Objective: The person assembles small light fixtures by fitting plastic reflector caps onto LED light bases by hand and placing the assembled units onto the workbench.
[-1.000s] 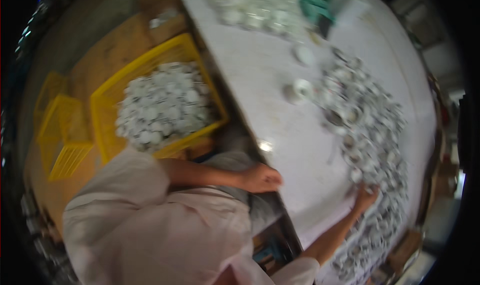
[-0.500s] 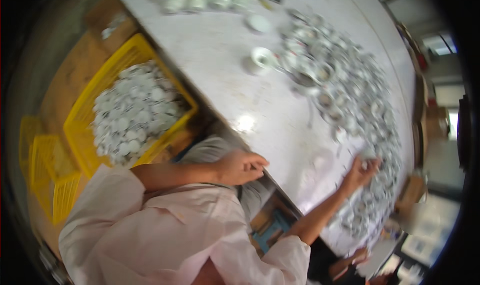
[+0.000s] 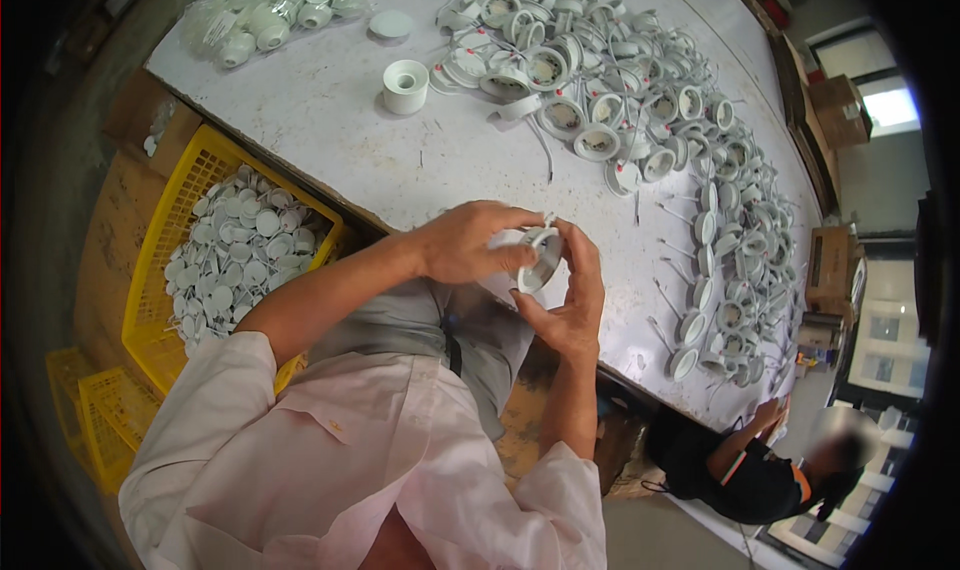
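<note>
Both hands hold small white round plastic lamp housing (image 3: 535, 258) above near edge of white table (image 3: 330, 120). Left hand (image 3: 470, 242) fingers grip top, right hand (image 3: 572, 300) cups below. Looks like fitting step; next move needs a steady twist. More housings at 1 o'clock.

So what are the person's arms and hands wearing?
No gloves: the left hand and the right hand are bare, with no rings or watch showing. Both forearms are bare too. A loose, pale pink shirt has its sleeves pushed up near the elbows.
</note>
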Demonstrator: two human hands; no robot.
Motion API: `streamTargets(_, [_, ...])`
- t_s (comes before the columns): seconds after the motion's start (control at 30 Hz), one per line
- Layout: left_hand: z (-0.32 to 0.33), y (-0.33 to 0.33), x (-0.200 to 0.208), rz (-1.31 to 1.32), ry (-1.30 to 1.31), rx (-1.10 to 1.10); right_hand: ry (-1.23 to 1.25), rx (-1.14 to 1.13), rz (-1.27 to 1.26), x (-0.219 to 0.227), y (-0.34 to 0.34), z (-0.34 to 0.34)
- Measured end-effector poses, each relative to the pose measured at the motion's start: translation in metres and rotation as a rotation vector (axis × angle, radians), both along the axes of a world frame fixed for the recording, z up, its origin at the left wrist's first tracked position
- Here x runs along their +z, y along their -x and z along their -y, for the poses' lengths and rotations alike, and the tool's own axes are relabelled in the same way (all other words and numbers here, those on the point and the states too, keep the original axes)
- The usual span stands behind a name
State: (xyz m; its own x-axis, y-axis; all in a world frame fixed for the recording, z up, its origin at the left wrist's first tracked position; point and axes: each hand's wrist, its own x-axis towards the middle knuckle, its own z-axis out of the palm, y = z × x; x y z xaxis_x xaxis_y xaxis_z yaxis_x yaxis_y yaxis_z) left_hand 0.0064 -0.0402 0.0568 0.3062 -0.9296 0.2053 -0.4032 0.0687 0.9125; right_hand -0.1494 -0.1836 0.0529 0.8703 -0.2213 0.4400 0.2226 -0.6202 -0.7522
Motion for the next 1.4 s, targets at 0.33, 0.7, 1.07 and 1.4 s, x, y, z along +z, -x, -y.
streamTargets(0.33, [-0.01,-0.014,-0.032,-0.923,-0.23,-0.32,0.015,0.162,-0.068,0.014,0.007,-0.002])
streamTargets(0.7, [-0.015,0.026,-0.023,-0.518,0.201,0.074,-1.074,-0.248,-0.237,-0.027,0.002,-0.03])
streamTargets(1.07, [-0.03,0.01,0.009,-0.308,-0.276,-0.028,-0.773,-0.132,-0.181,-0.02,0.002,-0.02])
streamTargets(1.4, [-0.032,0.026,-0.008,-0.429,-0.234,0.091,-0.796,-0.275,-0.355,-0.026,-0.009,-0.028])
